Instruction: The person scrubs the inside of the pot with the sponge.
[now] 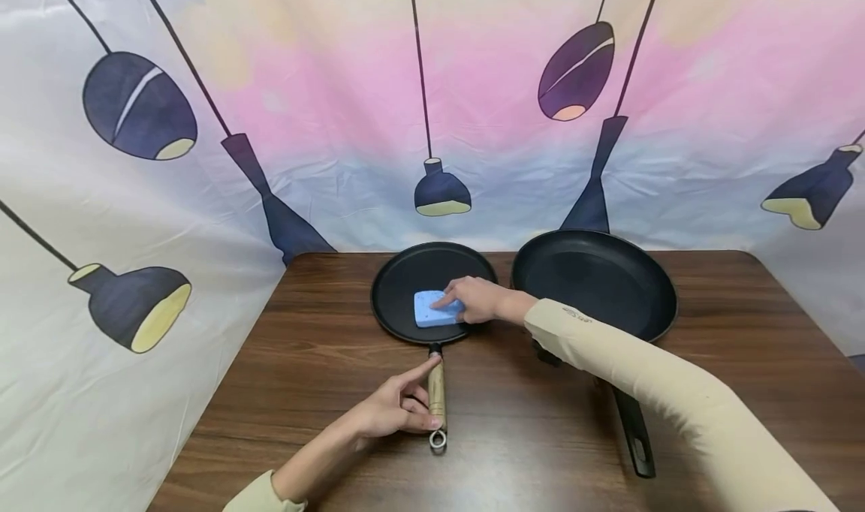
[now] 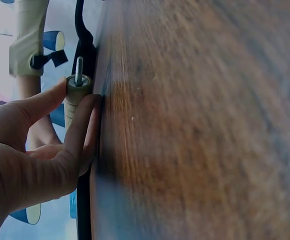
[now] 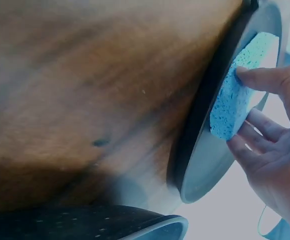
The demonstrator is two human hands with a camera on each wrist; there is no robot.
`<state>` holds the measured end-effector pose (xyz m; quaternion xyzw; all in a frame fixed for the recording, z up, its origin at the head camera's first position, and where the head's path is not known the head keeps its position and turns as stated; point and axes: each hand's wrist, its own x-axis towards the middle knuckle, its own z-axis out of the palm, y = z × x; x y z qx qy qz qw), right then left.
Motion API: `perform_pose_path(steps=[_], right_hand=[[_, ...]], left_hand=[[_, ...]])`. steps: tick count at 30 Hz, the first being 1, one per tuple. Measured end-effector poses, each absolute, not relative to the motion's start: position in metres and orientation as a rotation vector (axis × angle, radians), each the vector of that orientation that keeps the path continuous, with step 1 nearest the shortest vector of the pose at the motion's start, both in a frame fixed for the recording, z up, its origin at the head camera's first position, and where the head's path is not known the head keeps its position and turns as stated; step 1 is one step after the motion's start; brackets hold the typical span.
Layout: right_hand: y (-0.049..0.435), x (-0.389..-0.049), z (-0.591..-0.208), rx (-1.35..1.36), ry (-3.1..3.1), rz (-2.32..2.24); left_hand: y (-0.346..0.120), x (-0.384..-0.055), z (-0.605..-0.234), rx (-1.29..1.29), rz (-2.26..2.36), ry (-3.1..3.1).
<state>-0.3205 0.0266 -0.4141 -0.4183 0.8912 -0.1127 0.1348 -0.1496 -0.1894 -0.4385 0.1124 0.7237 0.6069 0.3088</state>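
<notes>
One blue sponge (image 1: 427,309) lies on the cooking surface of the flat pan (image 1: 399,279), under the right hand (image 1: 478,299) and beyond the left hand (image 1: 395,408). Its long axis runs crosswise, roughly square to the wooden handle (image 1: 437,396); one short end points left, away from the right hand, and the other is under that hand.

Right hand: grasps the sponge, thumb at the near edge, index finger on the upper face.

Left hand: pinches the wooden handle between thumb and fingers, index finger extended along it toward the pan. The handle points from the pan toward the person and ends in one metal ring (image 1: 438,442), just beyond the left thumb.

Count: one sponge, two pans, two handles. The second, larger pan (image 1: 588,272) stands right of the right hand, its black handle (image 1: 634,437) pointing toward the person. Both pans rest on one wood-grain table (image 1: 527,444).
</notes>
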Motion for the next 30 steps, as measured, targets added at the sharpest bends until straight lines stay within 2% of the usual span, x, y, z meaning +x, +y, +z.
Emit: perform_pose_path(steps=[6, 13, 25, 30], right_hand=[[0.027, -0.312, -0.416, -1.285, 2.567, -0.291], [0.023, -0.322, -0.411, -1.303, 2.57, -0.213], [0.0, -0.371, -0.417, -1.226, 2.67, 0.01], [-0.013, -0.391, -0.419, -1.079, 2.765, 0.026]], left_hand=[[-0.192, -0.156, -0.438, 0.244, 1.612, 1.891], [-0.192, -0.157, -0.437, 0.243, 1.626, 1.864], [-0.188, -0.149, -0.44, 0.244, 1.636, 1.848], [-0.189, -0.149, -0.44, 0.231, 1.656, 1.844]])
